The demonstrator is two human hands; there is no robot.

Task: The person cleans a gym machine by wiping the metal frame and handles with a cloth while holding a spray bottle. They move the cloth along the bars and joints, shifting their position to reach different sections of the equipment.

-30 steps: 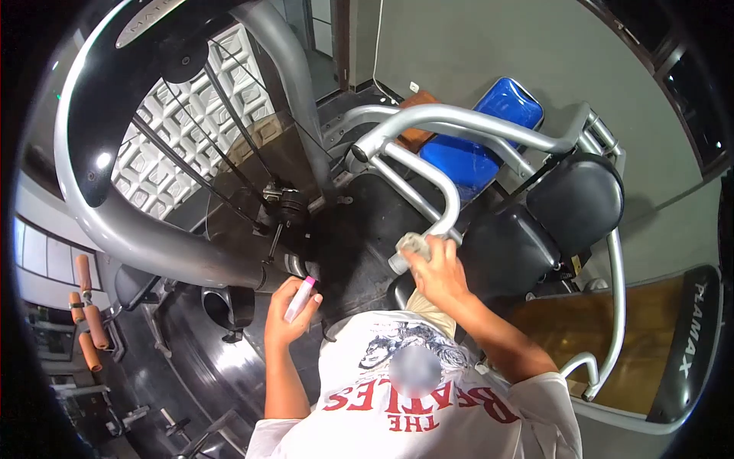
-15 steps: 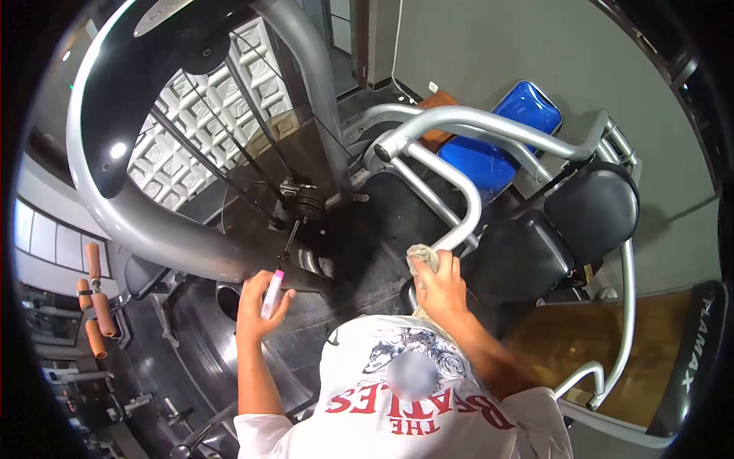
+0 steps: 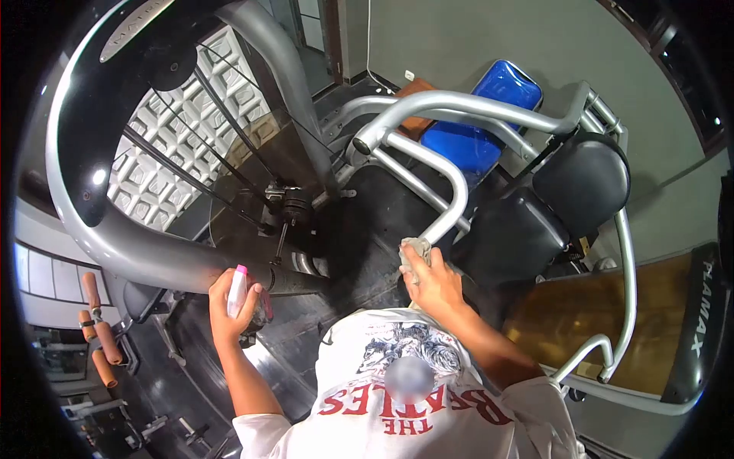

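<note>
Gripping pink-capped bottle, left hand closed; contents unclear. Right hand clamps cloth against handle.

The small spray bottle is white with a pink top. It stands almost upright, top up, low down beside the big grey machine frame. The cloth is pale grey and all crumpled. It is pressed against the lower end of the curved silver bar, next to the black seat pad.
</note>
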